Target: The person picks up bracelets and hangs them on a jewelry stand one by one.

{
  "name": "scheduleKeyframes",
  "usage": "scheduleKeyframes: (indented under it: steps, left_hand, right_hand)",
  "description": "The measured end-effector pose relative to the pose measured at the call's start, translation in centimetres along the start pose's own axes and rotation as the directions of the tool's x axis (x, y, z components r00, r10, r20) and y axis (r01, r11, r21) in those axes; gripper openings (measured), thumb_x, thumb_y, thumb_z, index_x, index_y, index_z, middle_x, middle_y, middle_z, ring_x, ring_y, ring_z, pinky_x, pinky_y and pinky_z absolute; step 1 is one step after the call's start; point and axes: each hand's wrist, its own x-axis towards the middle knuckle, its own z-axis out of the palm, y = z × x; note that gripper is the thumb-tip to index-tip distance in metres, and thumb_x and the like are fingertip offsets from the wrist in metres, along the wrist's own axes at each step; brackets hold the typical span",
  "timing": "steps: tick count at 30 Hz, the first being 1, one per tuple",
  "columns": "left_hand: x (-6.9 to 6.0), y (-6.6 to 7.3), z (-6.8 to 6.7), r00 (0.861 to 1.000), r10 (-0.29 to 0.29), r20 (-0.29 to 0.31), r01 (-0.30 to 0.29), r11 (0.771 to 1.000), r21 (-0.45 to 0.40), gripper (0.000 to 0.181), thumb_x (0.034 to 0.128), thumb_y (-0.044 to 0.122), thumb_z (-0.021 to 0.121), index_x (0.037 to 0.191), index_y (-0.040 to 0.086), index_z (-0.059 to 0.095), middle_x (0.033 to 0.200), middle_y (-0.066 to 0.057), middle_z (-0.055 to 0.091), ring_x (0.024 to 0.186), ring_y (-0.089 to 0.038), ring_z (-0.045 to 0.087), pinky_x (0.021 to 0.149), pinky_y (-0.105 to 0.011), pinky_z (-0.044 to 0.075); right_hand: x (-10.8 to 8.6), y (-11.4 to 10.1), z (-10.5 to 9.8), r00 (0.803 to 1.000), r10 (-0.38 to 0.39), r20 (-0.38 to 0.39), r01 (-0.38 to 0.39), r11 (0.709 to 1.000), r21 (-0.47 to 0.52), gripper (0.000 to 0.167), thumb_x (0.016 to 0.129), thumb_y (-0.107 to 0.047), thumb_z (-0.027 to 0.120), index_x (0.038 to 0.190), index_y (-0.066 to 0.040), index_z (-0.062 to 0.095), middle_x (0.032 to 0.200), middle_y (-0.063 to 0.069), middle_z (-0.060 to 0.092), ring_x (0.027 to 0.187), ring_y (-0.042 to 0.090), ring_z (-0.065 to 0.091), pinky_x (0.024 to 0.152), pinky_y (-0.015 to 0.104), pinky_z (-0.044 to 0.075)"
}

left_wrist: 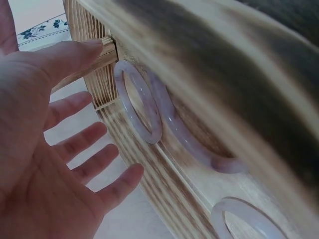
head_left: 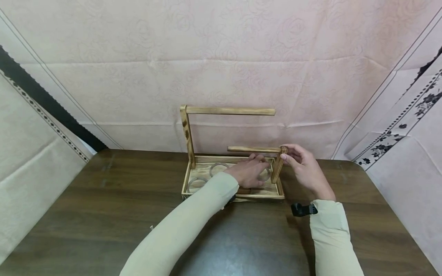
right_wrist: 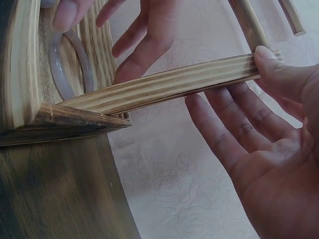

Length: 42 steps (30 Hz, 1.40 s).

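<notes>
A wooden rack has a shallow tray as its base, with a short post at the right end. My right hand pinches the top of that post, thumb on one face and fingers on the other, where a short rod joins it. Over the tray's right half is my left hand, its fingers spread. In the left wrist view, its thumb overlaps the foot of the post; whether they touch, I cannot tell. Several pale, glossy bangles lie in the tray, partly hidden by my left hand and arm in the head view.
A taller post rises from the tray's left end and carries a long rod high above the tray. The rack stands near the back edge of a dark wooden table. Pale patterned cloth hangs behind and along the sides.
</notes>
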Motion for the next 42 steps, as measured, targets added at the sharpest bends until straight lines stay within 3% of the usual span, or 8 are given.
scheduleKeyframes:
  steps: [9, 20, 25, 31, 42]
  left_hand:
    - [0.4, -0.1, 0.4, 0.999, -0.033, 0.014, 0.033, 0.999, 0.019, 0.06, 0.0948, 0.039, 0.071, 0.148, 0.02, 0.051, 0.15, -0.004, 0.043, 0.131, -0.023, 0.043, 0.105, -0.033, 0.049]
    - [0.7, 0.4, 0.6, 0.993, -0.083, 0.086, 0.081, 0.996, 0.027, 0.06, 0.1004, 0.036, 0.064, 0.155, 0.028, 0.041, 0.158, 0.0, 0.034, 0.138, -0.024, 0.036, 0.111, -0.039, 0.045]
    - [0.7, 0.6, 0.9, 0.992, -0.072, 0.099, 0.071, 0.997, 0.018, 0.055, 0.1029, 0.031, 0.061, 0.155, 0.03, 0.042, 0.157, -0.001, 0.036, 0.137, -0.026, 0.037, 0.107, -0.036, 0.048]
    - [0.6, 0.5, 1.2, 0.992, -0.072, 0.102, 0.074, 0.997, -0.012, 0.053, 0.1032, 0.029, 0.06, 0.153, 0.03, 0.043, 0.153, -0.001, 0.039, 0.137, -0.026, 0.039, 0.103, -0.035, 0.051]
    - [0.6, 0.4, 0.7, 0.988, -0.066, 0.139, 0.079, 0.993, -0.093, 0.043, 0.1069, 0.023, 0.053, 0.149, 0.028, 0.048, 0.152, -0.003, 0.038, 0.137, -0.027, 0.04, 0.106, -0.037, 0.048]
  right_hand:
    - [0.0, 0.0, 0.1, 1.0, 0.004, -0.001, -0.004, 1.0, 0.016, 0.032, 0.106, -0.016, 0.055, 0.134, 0.0, 0.057, 0.122, 0.022, 0.068, 0.101, 0.002, 0.065, 0.092, 0.019, 0.054]
    - [0.2, -0.1, 0.0, 1.0, 0.024, 0.001, -0.024, 1.0, -0.009, 0.033, 0.106, -0.019, 0.054, 0.135, -0.002, 0.057, 0.124, 0.02, 0.068, 0.108, 0.02, 0.067, 0.094, 0.027, 0.055]
    - [0.1, -0.1, -0.1, 1.0, 0.023, 0.002, -0.023, 1.0, -0.008, 0.033, 0.107, -0.017, 0.054, 0.135, -0.001, 0.056, 0.125, 0.021, 0.067, 0.104, 0.013, 0.067, 0.096, 0.032, 0.056]
    - [0.0, -0.2, 0.0, 1.0, 0.023, 0.008, -0.023, 1.0, 0.014, 0.033, 0.106, -0.016, 0.054, 0.135, 0.0, 0.056, 0.126, 0.022, 0.067, 0.1, 0.002, 0.065, 0.094, 0.026, 0.056]
    - [0.0, -0.2, 0.0, 0.999, 0.032, 0.007, -0.032, 0.999, 0.011, 0.033, 0.106, -0.016, 0.054, 0.135, 0.0, 0.056, 0.126, 0.022, 0.066, 0.1, 0.004, 0.065, 0.092, 0.024, 0.056]
